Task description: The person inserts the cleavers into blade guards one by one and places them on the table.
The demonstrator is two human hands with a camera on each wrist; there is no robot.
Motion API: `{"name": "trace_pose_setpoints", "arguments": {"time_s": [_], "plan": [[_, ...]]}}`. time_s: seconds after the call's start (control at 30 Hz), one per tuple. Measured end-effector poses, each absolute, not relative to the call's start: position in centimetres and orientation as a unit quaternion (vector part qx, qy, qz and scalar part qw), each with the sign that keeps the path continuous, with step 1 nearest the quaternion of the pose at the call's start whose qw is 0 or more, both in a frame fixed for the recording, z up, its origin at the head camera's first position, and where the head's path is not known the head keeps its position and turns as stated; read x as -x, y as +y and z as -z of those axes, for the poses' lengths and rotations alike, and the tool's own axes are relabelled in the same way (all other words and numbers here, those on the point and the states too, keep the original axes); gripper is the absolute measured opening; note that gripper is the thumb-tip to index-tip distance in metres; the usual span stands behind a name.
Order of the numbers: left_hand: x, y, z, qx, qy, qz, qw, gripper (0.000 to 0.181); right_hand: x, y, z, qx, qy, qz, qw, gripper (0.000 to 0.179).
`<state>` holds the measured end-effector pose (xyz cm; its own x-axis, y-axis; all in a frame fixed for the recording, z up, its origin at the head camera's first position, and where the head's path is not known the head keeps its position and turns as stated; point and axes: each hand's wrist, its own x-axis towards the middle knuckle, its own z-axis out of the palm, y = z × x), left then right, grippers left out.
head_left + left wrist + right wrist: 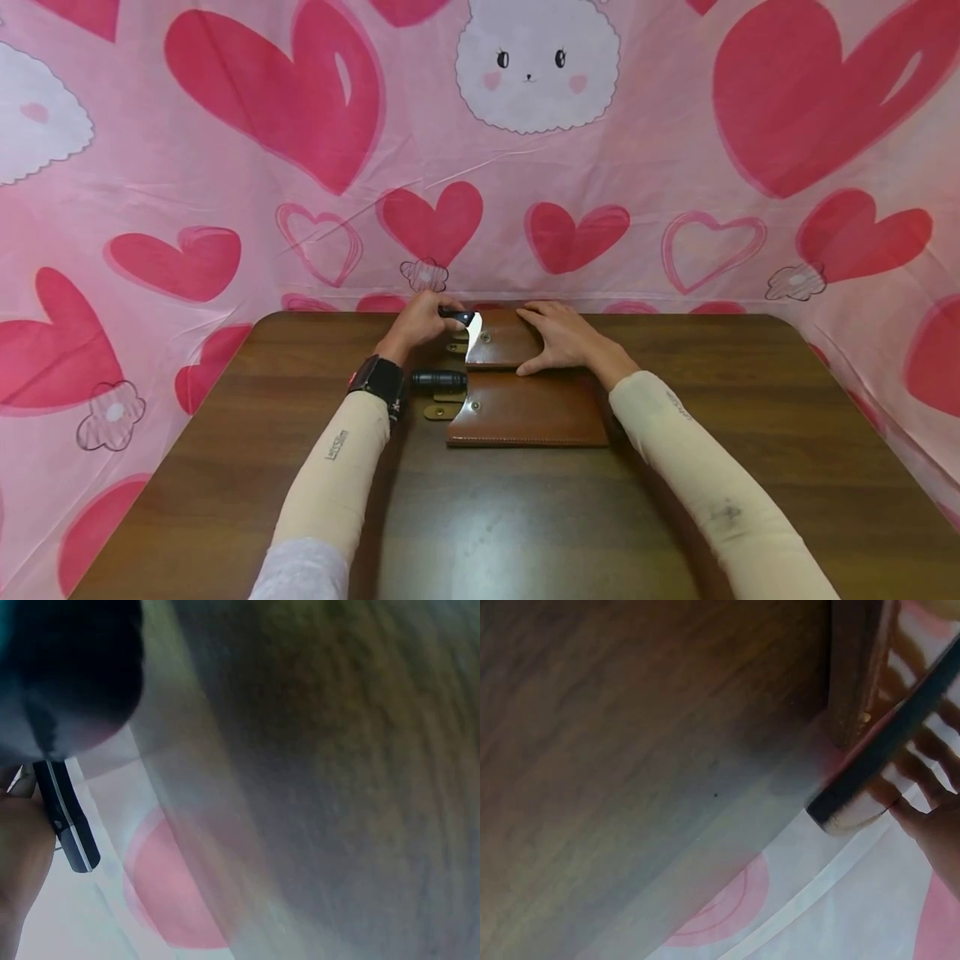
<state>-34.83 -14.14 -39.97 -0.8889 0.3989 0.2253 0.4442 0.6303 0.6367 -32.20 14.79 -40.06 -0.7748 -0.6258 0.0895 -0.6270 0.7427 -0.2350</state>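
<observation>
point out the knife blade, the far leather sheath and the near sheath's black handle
knife blade [474,336], head view, middle of the bright flat side
far leather sheath [504,343], head view, bare brown face between the hands
black handle [439,380], head view, mid-grip

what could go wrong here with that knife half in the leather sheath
The bare blade shows between the left hand on the black handle and the right hand pressing the far sheath; a slip could likely cut the right fingers. The sheath lies near the table's far edge and might slide off. The near sheath with its knife could get nudged.
</observation>
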Motion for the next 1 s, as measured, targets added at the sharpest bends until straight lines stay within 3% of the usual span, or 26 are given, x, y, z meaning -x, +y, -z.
{"name": "trace_pose_setpoints", "arguments": {"time_s": [1.0], "plan": [[35.9,-14.3,41.8,0.228,-0.907,0.355,-0.002,0.025,32.9,14.5,41.2,-0.324,-0.937,-0.121,-0.04,0.098]]}}
